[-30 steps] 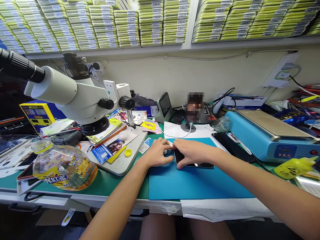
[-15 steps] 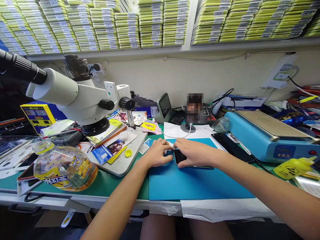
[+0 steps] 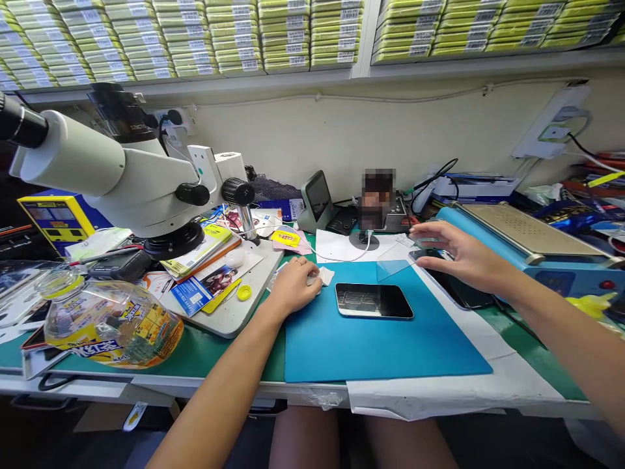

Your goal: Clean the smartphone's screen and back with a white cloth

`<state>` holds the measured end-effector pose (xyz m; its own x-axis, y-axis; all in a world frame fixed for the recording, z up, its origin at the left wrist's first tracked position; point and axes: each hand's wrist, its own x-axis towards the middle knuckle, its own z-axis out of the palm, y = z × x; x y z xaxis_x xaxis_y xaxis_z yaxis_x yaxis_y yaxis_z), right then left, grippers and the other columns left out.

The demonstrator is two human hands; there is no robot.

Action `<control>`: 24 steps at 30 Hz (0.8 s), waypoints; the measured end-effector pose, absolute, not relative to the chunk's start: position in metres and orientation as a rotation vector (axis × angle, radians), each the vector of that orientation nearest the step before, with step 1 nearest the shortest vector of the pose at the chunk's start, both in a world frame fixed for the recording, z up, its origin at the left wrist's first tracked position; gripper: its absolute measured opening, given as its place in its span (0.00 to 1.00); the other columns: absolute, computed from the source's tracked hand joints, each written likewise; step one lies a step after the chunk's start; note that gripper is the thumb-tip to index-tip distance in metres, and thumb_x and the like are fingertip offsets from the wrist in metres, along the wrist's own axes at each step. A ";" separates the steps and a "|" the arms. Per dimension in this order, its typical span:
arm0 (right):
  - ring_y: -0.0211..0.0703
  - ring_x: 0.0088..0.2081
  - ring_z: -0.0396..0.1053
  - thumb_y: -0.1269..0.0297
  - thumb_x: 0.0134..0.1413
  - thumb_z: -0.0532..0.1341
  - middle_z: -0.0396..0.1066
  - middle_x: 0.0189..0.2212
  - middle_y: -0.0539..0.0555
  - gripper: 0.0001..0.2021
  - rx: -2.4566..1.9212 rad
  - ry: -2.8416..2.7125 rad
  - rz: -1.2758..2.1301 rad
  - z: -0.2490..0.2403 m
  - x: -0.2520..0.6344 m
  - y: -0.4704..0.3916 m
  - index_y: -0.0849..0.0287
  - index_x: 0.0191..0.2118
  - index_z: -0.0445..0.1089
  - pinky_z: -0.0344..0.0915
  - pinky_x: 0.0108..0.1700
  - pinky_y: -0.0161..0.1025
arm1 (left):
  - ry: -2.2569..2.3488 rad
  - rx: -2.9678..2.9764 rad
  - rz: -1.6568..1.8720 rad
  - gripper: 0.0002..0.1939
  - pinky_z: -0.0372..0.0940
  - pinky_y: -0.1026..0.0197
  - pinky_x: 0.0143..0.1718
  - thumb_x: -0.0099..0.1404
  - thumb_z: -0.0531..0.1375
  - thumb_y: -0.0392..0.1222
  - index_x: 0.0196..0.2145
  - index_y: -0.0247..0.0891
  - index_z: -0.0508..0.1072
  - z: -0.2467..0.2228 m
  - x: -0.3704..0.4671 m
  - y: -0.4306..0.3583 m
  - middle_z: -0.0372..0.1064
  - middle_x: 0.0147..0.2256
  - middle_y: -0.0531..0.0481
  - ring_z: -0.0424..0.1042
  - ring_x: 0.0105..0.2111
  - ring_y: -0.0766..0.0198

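Observation:
A black phone point(image 3: 374, 301) lies face up on the blue mat point(image 3: 381, 342), with no hand on it. My left hand point(image 3: 293, 285) rests at the mat's left edge, its fingers closed on a small white wipe point(image 3: 322, 276). My right hand point(image 3: 452, 255) is lifted at the mat's far right corner. It pinches a clear sheet of film point(image 3: 394, 267) that hangs over the mat. Just beyond that hand a second dark phone point(image 3: 456, 290) lies on white paper.
A white microscope point(image 3: 122, 179) stands at the left on its base plate point(image 3: 239, 312). A plastic bottle point(image 3: 110, 322) lies on its side at the near left. A blue heating machine point(image 3: 532, 251) stands at the right. A cable and small devices line the back wall.
My right hand let go of the phone and moved right and back, where it now holds a clear film. The phone lies uncovered. The left hand stayed by the wipe.

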<state>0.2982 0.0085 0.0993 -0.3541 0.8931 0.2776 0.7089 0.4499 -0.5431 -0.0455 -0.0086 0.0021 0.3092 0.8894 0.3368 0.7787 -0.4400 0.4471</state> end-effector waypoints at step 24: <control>0.72 0.68 0.49 0.39 0.61 0.53 0.55 0.68 0.69 0.38 -1.512 -2.322 -0.164 0.031 0.317 0.020 0.63 0.66 0.58 0.53 0.65 0.68 | 1.606 2.326 0.929 0.07 0.62 0.58 0.36 0.74 0.54 0.40 0.37 0.40 0.70 0.004 -0.043 -0.008 0.74 0.36 0.50 0.72 0.37 0.56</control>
